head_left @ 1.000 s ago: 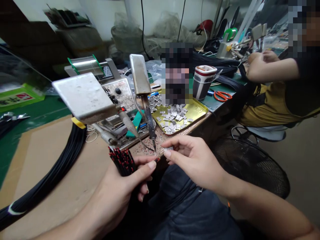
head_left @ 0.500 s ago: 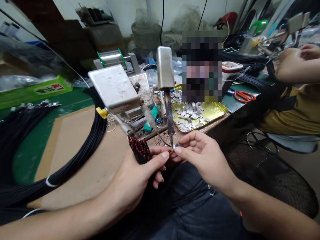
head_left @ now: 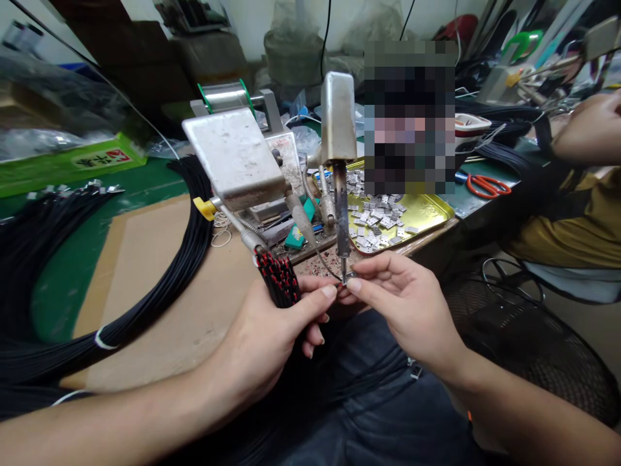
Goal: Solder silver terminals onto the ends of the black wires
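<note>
My left hand (head_left: 286,314) is closed round a bundle of black cables (head_left: 279,278) whose stripped ends show red wires. Between its thumb and forefinger one cable end is pinched. My right hand (head_left: 395,294) pinches a small metal USB connector (head_left: 350,276), partly hidden by the fingers. Both sets of fingertips meet under the tip of a mounted soldering iron (head_left: 342,220), which points straight down at the connector. A thin solder feed tube (head_left: 310,236) curves in from the left towards the same spot. Whether the wire touches the connector is too small to tell.
Behind stands the soldering machine (head_left: 237,155) with a solder spool (head_left: 226,97). A yellow tray (head_left: 429,210) holds many metal connectors. Orange-handled scissors (head_left: 488,186) lie at right. Coiled black cables (head_left: 179,272) rest on cardboard at left. A co-worker's arm (head_left: 589,133) and a fan (head_left: 533,349) are at right.
The view has shifted slightly, so the bench appears further right and higher. Both hands stay together at the iron tip, still holding the cables and the connector.
</note>
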{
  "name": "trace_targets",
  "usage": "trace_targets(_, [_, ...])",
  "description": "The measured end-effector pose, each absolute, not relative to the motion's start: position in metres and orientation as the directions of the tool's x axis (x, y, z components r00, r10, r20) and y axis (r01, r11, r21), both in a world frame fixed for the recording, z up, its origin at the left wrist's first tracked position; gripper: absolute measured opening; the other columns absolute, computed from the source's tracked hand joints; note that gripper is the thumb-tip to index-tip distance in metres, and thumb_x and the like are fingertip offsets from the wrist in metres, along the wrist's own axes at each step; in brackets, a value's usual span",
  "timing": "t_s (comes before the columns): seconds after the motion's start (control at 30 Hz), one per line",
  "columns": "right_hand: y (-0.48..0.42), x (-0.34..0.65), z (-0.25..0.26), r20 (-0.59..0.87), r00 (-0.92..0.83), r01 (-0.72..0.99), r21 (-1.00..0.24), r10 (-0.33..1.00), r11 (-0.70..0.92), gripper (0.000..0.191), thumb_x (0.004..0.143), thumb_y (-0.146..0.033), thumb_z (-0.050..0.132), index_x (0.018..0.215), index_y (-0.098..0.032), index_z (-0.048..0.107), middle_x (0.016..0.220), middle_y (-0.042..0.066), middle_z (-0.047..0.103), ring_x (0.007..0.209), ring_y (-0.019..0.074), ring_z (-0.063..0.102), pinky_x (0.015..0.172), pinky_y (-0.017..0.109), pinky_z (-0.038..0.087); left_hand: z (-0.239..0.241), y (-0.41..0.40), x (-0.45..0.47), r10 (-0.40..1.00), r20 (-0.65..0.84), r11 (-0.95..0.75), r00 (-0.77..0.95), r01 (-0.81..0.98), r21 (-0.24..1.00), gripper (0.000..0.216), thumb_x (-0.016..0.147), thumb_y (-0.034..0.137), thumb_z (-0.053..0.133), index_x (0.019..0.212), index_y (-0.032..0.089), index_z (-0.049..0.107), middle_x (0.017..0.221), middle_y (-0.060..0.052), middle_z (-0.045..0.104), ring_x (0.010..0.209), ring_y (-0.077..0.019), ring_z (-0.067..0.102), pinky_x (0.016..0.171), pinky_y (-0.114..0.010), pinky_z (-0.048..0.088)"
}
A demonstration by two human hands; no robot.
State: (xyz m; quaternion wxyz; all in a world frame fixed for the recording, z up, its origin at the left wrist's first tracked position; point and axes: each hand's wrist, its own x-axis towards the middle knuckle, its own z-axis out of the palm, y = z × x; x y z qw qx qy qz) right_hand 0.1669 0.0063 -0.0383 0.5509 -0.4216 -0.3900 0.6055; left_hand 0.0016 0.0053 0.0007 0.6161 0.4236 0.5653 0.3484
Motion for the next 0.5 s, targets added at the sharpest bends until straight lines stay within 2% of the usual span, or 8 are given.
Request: trace_targets(0.5, [0.0046,0.1654,-0.0396,-0.043,-0.018,-0.395,-0.917,0.999,-0.046,0.025,0.067,-0.015,0.086,0.086,-0.017,0.071,0.076,0.001,0.077,0.067,0.0154,0.075,0.065,0.022,0.063,-0.0022,0.0067,-0.0015,0.918,-0.369,0.371,0.145,0.013,0.928,0.025,0.075,0.032,0.078,0.087,0.014,0.066,0.057,0.004,0.059,0.042,-0.0067,0.052,0.035,-0.014,0.043])
